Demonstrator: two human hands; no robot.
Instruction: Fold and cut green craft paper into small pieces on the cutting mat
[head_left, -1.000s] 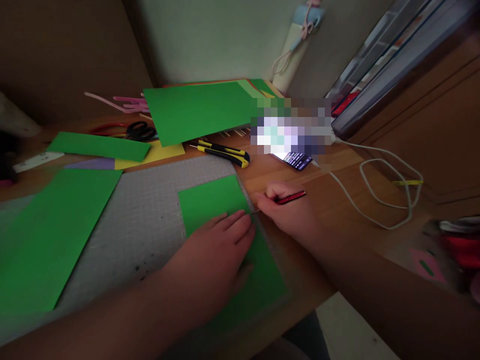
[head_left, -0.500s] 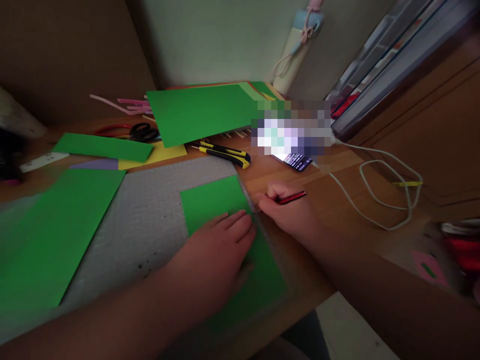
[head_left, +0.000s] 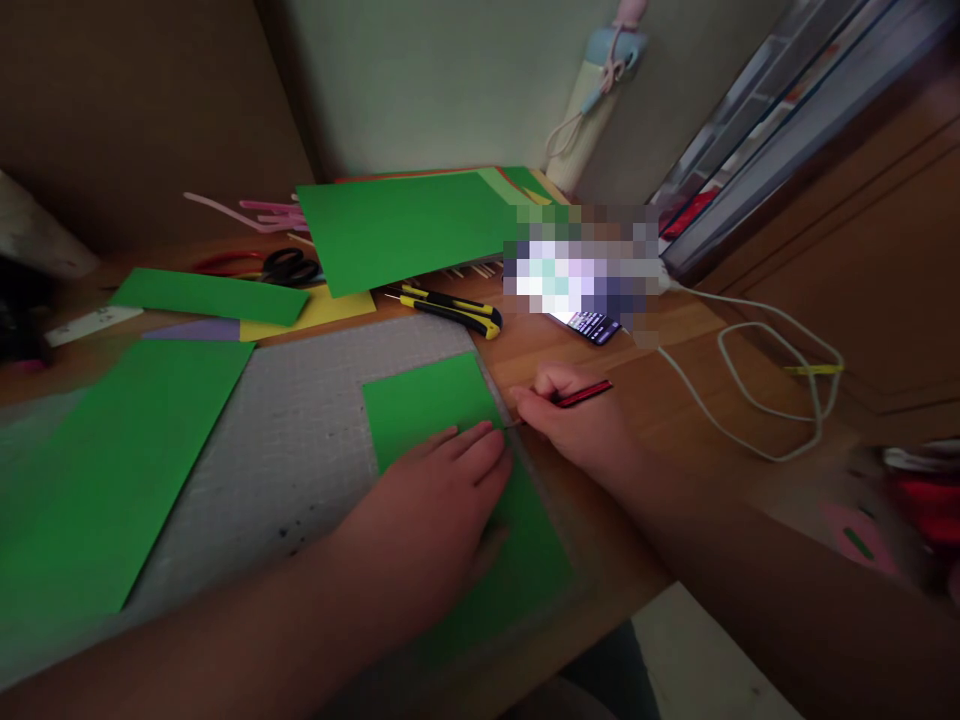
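My left hand [head_left: 442,495] lies flat with fingers stretched over a green sheet [head_left: 424,405], pressing it onto the grey cutting mat [head_left: 300,430]. Closed around a slim red-and-black pen [head_left: 585,394], my right hand [head_left: 566,415] rests by the sheet's right edge, near the left fingertips. The pen's tip is mostly hidden by the fingers. To the left, a larger green sheet [head_left: 112,470] covers part of the mat.
Beyond the mat lie a yellow-and-black utility knife [head_left: 450,309], black-handled scissors [head_left: 291,267], a green strip [head_left: 210,296], yellow paper [head_left: 322,308] and stacked green sheets [head_left: 412,230]. A lit phone [head_left: 592,325], partly pixelated, and a white cable [head_left: 697,415] are at the right.
Both hands stay in almost the same place, on the sheet and around the pen. The whole view has shifted very slightly.
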